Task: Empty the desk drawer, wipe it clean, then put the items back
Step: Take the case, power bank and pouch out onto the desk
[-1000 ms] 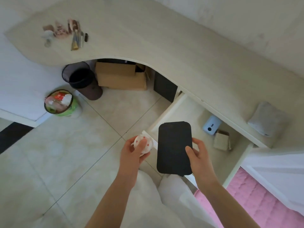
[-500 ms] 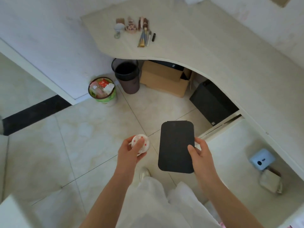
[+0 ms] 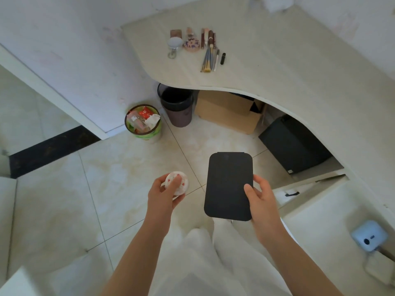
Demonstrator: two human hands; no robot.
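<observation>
Nearest the camera, a small round white container with red dots (image 3: 177,183) is gripped in the left hand (image 3: 163,194), the thumb laid across its lid, while a flat black case (image 3: 229,186) is pinched at its right edge by the right hand (image 3: 261,199), thumb on the face and fingers behind; both are held above the floor, clear of the desk. At the lower right the open drawer (image 3: 320,223) is seen, with a pale blue device (image 3: 369,236) and one beige item, partly cut off, lying in its far right corner. The emptying step appears to be in hand, and it would be done well if both pieces were carried level and set down on the bare desk top (image 3: 288,67), near the left end where other small things are already laid out: one clear glass (image 3: 174,46), one patterned round compact (image 3: 191,44), a bundle of brushes (image 3: 208,59) too blurred to be counted, and one black tube (image 3: 223,58). Under the desk, two bins are counted, one green bin (image 3: 143,122) full of rubbish and one dark bin (image 3: 176,105), with one cardboard box (image 3: 228,112) and one black box (image 3: 294,144) beyond.
</observation>
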